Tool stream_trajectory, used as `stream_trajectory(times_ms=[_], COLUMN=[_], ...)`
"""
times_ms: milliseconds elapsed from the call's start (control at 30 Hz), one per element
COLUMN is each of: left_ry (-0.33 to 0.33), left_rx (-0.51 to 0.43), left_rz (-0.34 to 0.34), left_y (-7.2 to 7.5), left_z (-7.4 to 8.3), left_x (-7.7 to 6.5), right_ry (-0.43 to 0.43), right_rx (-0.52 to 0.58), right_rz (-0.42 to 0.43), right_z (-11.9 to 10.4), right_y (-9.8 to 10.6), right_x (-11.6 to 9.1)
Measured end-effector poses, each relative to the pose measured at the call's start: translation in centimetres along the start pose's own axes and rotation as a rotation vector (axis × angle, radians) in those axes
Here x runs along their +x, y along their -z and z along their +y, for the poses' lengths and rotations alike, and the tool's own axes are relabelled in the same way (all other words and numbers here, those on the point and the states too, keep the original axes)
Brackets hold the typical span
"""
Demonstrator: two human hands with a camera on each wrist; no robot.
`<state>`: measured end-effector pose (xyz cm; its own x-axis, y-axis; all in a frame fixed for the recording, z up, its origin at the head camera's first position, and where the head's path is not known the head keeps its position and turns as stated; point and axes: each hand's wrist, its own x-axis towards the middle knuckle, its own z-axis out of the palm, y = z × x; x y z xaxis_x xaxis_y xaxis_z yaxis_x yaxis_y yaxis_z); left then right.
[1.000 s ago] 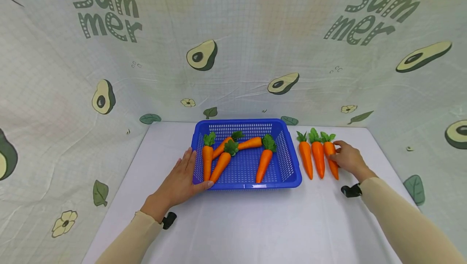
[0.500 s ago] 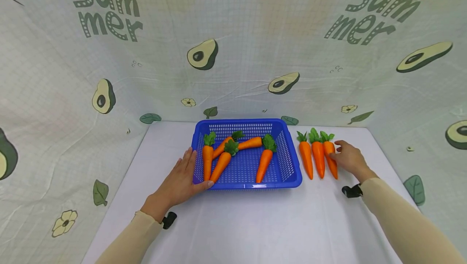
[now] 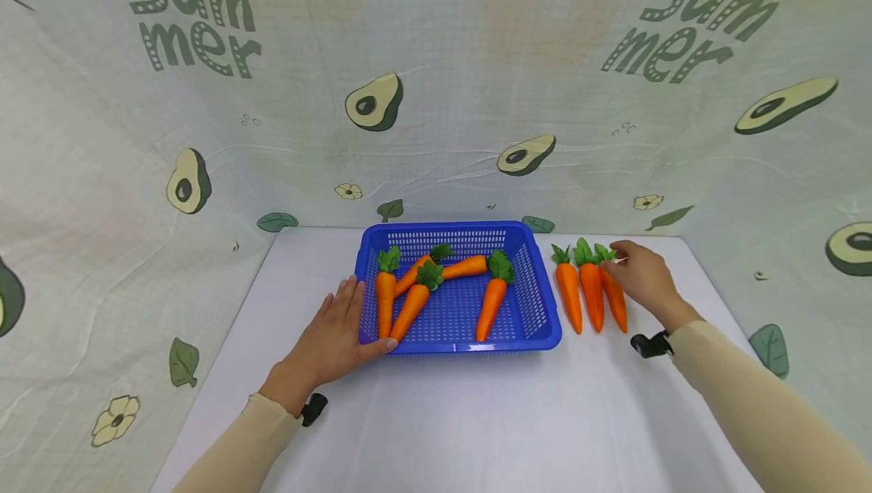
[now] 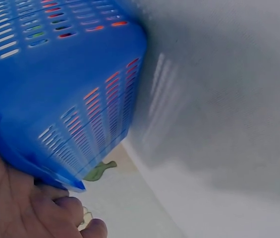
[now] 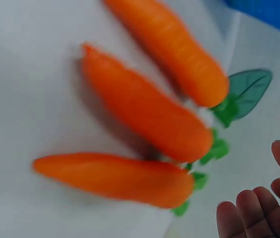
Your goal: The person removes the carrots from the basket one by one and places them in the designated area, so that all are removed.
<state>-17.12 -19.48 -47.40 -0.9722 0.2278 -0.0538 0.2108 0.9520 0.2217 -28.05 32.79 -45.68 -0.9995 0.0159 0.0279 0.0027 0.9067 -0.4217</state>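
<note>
My left hand [image 3: 327,338] rests on the front left corner of a blue plastic basket [image 3: 446,226], its fingers straight along the left rim and its thumb over the front rim. Several orange carrots with green tops lie inside, one of them [image 3: 492,310] apart on the right. To the right of the basket three more carrots lie side by side on the white table. My right hand [image 3: 643,275] is by the leafy top of the rightmost carrot [image 3: 616,307]. In the right wrist view its thumb and fingers [image 5: 251,210] are spread apart, holding nothing, beyond the carrot tops.
The white table [image 3: 463,417] ends at a cloth backdrop [image 3: 443,107] printed with avocados and leaves. Each wrist carries a small black camera. In the left wrist view the slotted basket wall [image 4: 55,79] stands close to the hand.
My right hand has left the rightmost carrot's body and moved away from me toward its leafy top. That carrot has shifted slightly left, nearer its neighbour. My left hand stays on the basket.
</note>
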Motion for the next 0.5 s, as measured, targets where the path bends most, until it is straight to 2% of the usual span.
stream_trajectory(times_ms=[133,267,367,500], left_ry=[-0.011,-0.023,-0.03,-0.039], left_rx=[0.029,0.041,0.047,0.063], left_rz=[0.007,0.011,0.01,0.002], left_y=[0.2,0.3,0.3,0.4], left_z=[0.0,0.0,0.0,0.0], left_x=[-0.1,-0.2,-0.2,-0.2], right_ry=[0.079,0.175,0.266,0.421], right_rx=[0.0,-0.006,-0.016,-0.054], right_rz=[0.017,-0.01,-0.048,-0.084], right_z=[-4.0,-8.4,-11.6,-15.7], right_y=[1.0,1.7,1.5,0.1], right_x=[0.3,0.6,0.8,0.8])
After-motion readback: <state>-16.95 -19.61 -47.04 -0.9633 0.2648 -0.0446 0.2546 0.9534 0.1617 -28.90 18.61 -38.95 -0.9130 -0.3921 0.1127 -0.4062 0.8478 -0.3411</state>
